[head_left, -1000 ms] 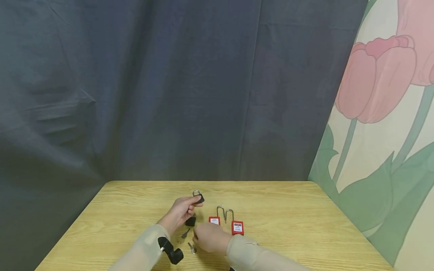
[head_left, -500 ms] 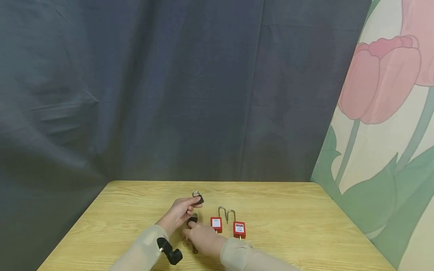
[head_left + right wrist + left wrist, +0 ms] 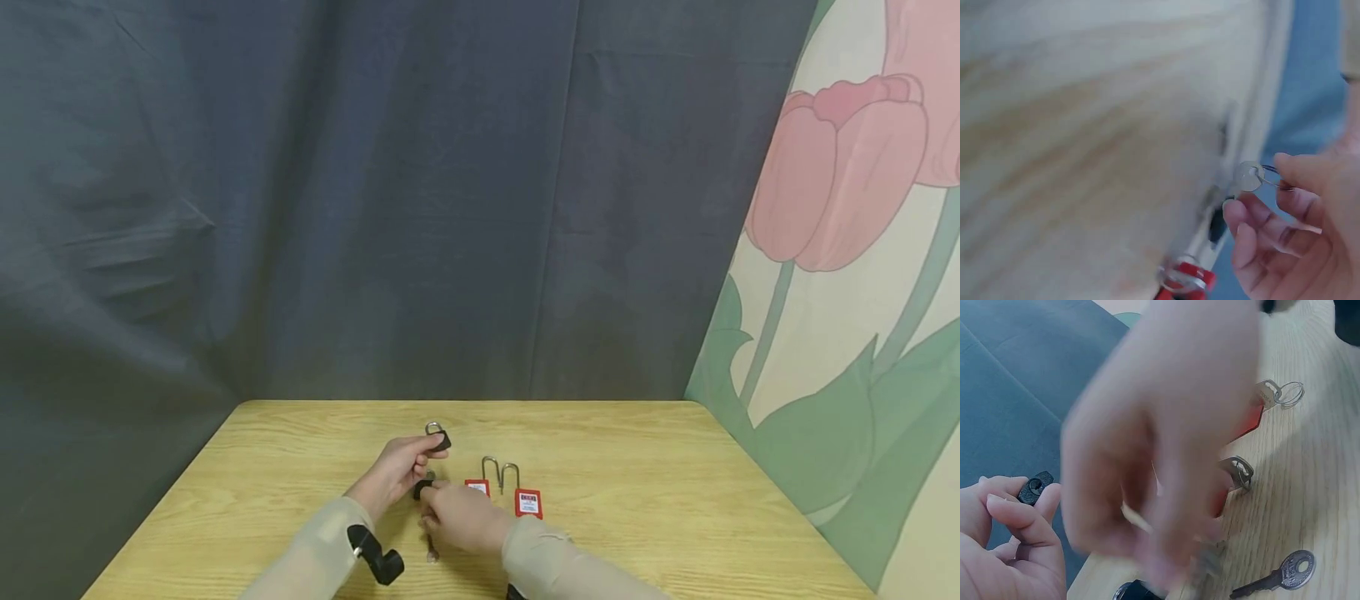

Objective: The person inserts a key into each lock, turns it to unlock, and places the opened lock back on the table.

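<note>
My left hand [image 3: 397, 471] holds up a small black padlock [image 3: 441, 441] with a silver shackle; the padlock's keyhole end [image 3: 1035, 487] faces the left wrist camera. Between thumb and finger, my right hand [image 3: 465, 517] pinches a wire ring [image 3: 1270, 179] carrying a round-headed key [image 3: 1250, 177], low over the table. Just beyond the right fingers lies a second black padlock [image 3: 422, 490], partly covered. A loose key [image 3: 1280, 575] rests on the wood below the right hand, which is blurred in the left wrist view.
Two red padlocks, the left one [image 3: 477, 485] partly behind my right hand and the right one [image 3: 528, 503], lie with tall shackles pointing away. Ringed keys [image 3: 1241, 470] show at their near ends. A dark curtain [image 3: 420, 208] hangs behind the wooden table [image 3: 637, 467].
My right hand moved left over the loose keys, took the ringed key from the table, then drew slightly back to the right. My left hand stayed with its padlock.
</note>
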A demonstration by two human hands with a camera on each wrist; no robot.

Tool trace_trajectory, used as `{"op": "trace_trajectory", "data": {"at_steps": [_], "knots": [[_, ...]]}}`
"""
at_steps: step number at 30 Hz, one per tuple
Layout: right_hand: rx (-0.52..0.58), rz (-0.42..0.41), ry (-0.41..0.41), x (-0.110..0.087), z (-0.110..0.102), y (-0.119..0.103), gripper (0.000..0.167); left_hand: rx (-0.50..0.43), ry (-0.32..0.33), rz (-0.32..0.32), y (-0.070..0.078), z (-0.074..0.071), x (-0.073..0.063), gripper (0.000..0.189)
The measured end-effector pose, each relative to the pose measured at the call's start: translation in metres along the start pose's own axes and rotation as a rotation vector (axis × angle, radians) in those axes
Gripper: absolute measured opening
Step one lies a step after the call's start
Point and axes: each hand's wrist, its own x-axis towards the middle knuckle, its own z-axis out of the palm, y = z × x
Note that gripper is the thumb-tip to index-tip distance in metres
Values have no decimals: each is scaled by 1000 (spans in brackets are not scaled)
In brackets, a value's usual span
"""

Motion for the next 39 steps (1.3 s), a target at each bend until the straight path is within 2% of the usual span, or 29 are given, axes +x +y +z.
{"op": "trace_trajectory", "data": {"at_steps": [2, 7, 9, 12, 14, 18, 22, 24, 27, 35, 39], "knots": [[192, 66, 11, -2, -9, 5, 21, 4, 5, -2, 0, 0, 0, 47], [800, 238, 0, -9, -31, 19, 31, 7, 17, -2, 2, -2, 0, 46], [1010, 284, -19, -12, -36, 24, 33, 5, 19, -2, 2, -2, -1, 47], [1224, 317, 3, -16, -36, 31, 36, 2, 12, -3, 2, -2, -1, 48], [1303, 315, 45, -19, -35, 35, 36, 6, 7, -4, 2, -1, -1, 48], [1339, 299, 140, -23, -31, 43, 30, 7, 2, 0, 2, 0, 1, 47], [1257, 301, 201, -26, -31, 48, 16, 2, 5, -4, 2, 2, 3, 46], [1200, 319, 213, -26, -31, 49, 20, 4, 3, -8, 2, 2, 4, 47], [1130, 339, 200, -26, -32, 48, 31, 2, 5, -10, 1, 1, 3, 47], [1016, 381, 83, -24, -31, 47, 31, 5, 0, -10, 1, 1, 3, 51], [1003, 411, 74, -24, -29, 46, 23, -2, 2, -17, 0, 1, 5, 52]]}}
